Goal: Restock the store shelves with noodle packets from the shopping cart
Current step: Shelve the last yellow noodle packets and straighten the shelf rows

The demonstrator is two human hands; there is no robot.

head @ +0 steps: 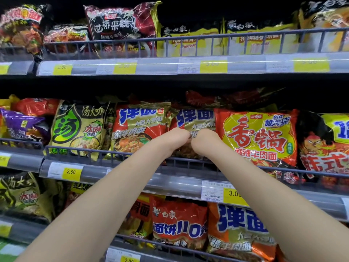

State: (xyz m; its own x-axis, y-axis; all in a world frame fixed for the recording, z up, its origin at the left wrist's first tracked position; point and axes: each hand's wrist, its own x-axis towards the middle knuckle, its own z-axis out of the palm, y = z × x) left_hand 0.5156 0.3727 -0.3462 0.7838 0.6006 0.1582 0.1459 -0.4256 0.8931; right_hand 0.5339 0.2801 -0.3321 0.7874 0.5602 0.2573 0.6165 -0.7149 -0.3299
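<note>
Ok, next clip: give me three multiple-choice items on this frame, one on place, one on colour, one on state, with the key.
1. Which shelf holds the packet that both hands touch? A top B middle C bottom
2. The price tags' bright patches are: A yellow B blue C pink
3. The hands are: A hanging idle B pinching a packet C pushing a cart

B: left hand and right hand meet on the red-and-gold noodle packet behind the middle shelf rail.
A: the 2.50 price tag is yellow.
B: fingers curl onto the packet's front.
</note>
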